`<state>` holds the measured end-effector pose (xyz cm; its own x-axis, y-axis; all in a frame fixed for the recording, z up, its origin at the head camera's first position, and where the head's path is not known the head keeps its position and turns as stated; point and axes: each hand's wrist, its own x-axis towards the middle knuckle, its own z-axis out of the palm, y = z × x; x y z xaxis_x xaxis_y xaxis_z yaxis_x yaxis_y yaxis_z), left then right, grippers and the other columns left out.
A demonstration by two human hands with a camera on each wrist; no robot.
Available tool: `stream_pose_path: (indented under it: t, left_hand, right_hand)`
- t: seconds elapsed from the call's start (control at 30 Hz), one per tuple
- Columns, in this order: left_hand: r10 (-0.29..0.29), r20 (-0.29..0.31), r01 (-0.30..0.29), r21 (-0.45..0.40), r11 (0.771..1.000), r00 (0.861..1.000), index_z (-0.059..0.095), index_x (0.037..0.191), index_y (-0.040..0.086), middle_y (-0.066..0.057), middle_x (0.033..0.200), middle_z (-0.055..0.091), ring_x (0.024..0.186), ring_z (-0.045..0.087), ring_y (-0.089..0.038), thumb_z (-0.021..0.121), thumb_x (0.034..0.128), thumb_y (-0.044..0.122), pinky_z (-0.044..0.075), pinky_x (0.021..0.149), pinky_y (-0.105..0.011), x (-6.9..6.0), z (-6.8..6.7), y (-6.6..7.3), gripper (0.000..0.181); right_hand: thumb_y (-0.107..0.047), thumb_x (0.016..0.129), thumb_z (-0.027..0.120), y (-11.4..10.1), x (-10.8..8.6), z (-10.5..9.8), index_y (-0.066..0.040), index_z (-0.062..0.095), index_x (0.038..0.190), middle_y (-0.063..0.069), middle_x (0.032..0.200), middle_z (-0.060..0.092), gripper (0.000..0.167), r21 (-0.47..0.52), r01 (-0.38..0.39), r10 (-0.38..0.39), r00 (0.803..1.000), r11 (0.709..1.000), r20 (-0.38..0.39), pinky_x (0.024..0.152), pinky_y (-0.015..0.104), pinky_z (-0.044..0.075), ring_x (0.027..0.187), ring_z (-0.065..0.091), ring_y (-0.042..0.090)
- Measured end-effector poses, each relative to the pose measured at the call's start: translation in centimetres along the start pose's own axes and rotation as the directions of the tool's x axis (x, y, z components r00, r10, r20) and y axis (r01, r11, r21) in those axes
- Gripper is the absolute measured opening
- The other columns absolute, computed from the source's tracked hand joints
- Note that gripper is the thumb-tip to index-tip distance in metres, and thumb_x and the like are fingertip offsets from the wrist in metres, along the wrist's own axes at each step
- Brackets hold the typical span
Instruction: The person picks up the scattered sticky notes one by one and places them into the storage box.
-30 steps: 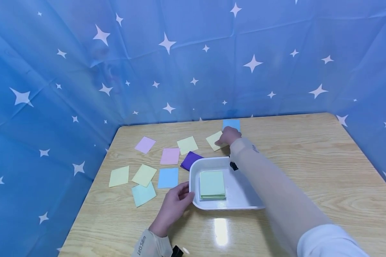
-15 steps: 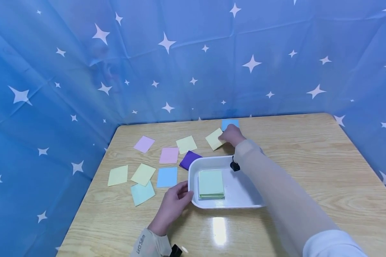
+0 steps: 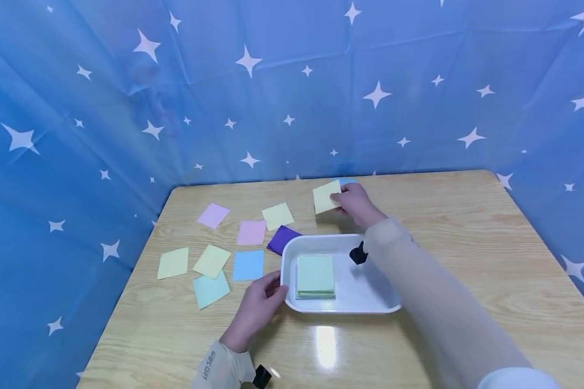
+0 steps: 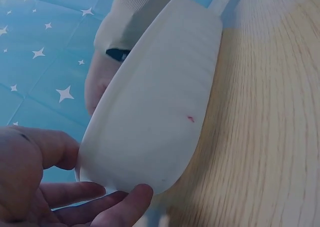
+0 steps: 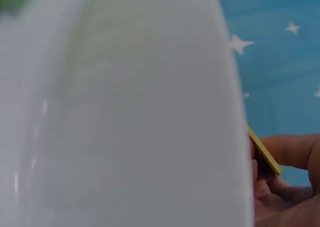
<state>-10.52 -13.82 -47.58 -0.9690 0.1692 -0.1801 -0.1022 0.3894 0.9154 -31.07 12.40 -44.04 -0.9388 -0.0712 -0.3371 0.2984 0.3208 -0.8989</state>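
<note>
My right hand [image 3: 359,205] pinches a pale yellow sticky note [image 3: 325,198] by its right edge, raised over the far part of the table beyond the bin. In the right wrist view that yellow note [image 5: 265,152] shows as a narrow strip between thumb and fingers. At the left end of the white plastic bin [image 3: 370,294], my left hand [image 3: 257,307] holds the rim; the left wrist view has the thumb at the rim and fingers against the outer wall [image 4: 145,117]. A stack of pale green sticky notes [image 3: 316,274] lies in the bin's left half.
Left of the bin lie several loose notes: pink [image 3: 251,233], lilac [image 3: 213,215], yellow [image 3: 212,261], blue [image 3: 249,265] and mint [image 3: 211,289]. A dark purple square [image 3: 283,239] touches the bin's back corner. Another blue note [image 3: 345,180] is partly behind my right hand.
My right hand has lifted the yellow note off the table, moving it up and away from the bin with its face tilted toward me. The left hand keeps its hold on the bin.
</note>
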Motion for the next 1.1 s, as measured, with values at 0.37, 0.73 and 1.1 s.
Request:
stream_pose_path:
  t: [0.37,0.73,1.1]
  left_hand:
    - [-0.009,-0.014,0.009,0.019,1.000,1.000,0.057,0.144,0.005,-0.013,0.132,0.068,0.118,0.066,-0.025,0.059,0.1040,0.020,0.060,0.096,-0.034,-0.3,-0.2,0.1,0.043]
    - [0.000,-0.009,0.000,0.014,1.000,1.000,0.056,0.145,0.003,-0.016,0.135,0.067,0.120,0.067,-0.027,0.058,0.1039,0.018,0.060,0.098,-0.036,-0.2,0.0,0.3,0.044]
    - [-0.017,-0.012,0.017,0.015,1.000,1.000,0.057,0.144,0.005,-0.012,0.132,0.068,0.118,0.066,-0.024,0.058,0.1039,0.020,0.059,0.100,-0.038,-0.1,0.1,0.3,0.044]
  right_hand:
    - [-0.019,0.103,0.059,0.2,-4.9,-0.3,0.000,0.043,0.140,0.016,0.124,0.053,0.044,0.117,-0.025,0.013,0.995,0.993,0.103,0.098,0.047,0.057,0.080,0.058,0.019]
    - [-0.011,0.101,0.061,1.0,-9.6,0.6,0.003,0.043,0.141,0.025,0.129,0.062,0.045,0.151,0.013,-0.037,0.987,0.988,0.159,0.077,0.033,0.064,0.090,0.076,0.026]
    - [-0.002,0.097,0.066,2.2,-12.3,2.0,0.004,0.047,0.116,0.009,0.086,0.059,0.028,0.179,-0.004,-0.037,0.974,0.984,0.226,0.084,0.046,0.064,0.086,0.075,0.024]
